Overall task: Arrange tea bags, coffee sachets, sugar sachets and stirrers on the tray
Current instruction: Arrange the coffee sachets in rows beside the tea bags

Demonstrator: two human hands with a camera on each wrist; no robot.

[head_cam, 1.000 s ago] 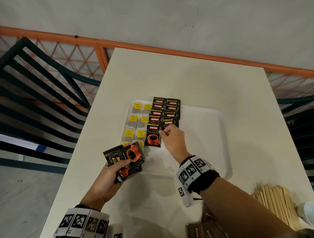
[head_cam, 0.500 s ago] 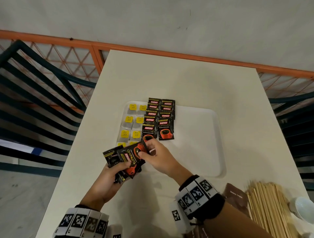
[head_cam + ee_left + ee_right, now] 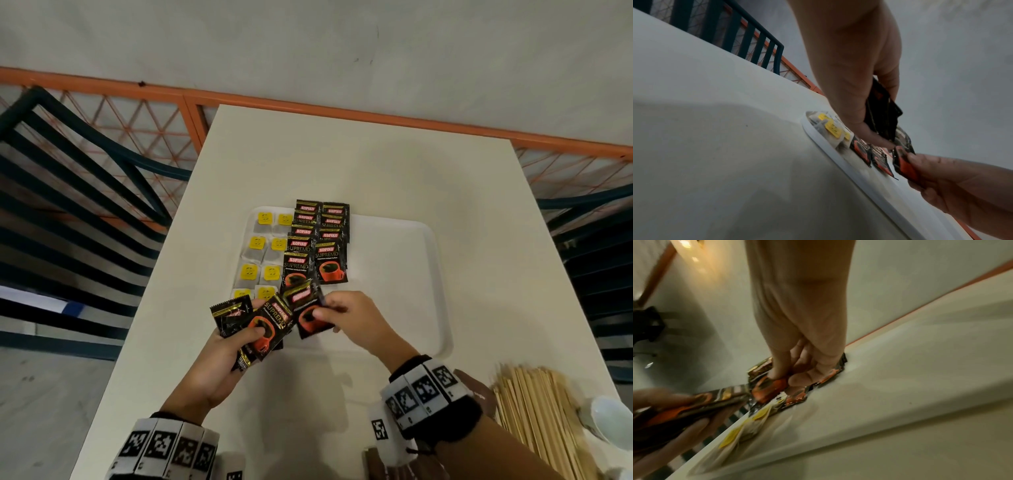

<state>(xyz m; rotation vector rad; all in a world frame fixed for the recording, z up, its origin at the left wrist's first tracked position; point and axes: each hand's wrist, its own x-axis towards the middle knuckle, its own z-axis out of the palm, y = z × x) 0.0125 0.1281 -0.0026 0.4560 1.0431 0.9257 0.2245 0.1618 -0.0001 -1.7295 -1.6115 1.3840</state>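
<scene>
A white tray [image 3: 404,274] lies on the table. Its left side holds two columns of tea bags [image 3: 257,272] with yellow tags and two overlapping columns of black coffee sachets [image 3: 330,260]. My left hand [image 3: 236,339] grips a fanned stack of coffee sachets [image 3: 270,325] over the tray's near left corner. My right hand [image 3: 342,318] pinches one coffee sachet [image 3: 310,317] at the right end of that fan. The left wrist view shows the stack [image 3: 881,116] in my fingers and the right hand's sachet [image 3: 904,162]. Wooden stirrers [image 3: 534,418] lie at the near right.
A white cup [image 3: 609,421] stands at the far right beside the stirrers. Brown sachets [image 3: 479,390] lie partly hidden behind my right wrist. An orange railing [image 3: 308,99] runs behind the table, with dark chairs [image 3: 68,192] on both sides.
My right hand left the laid sachet on the tray, came back to the stack in my left hand, and now pulls one sachet out to the right.
</scene>
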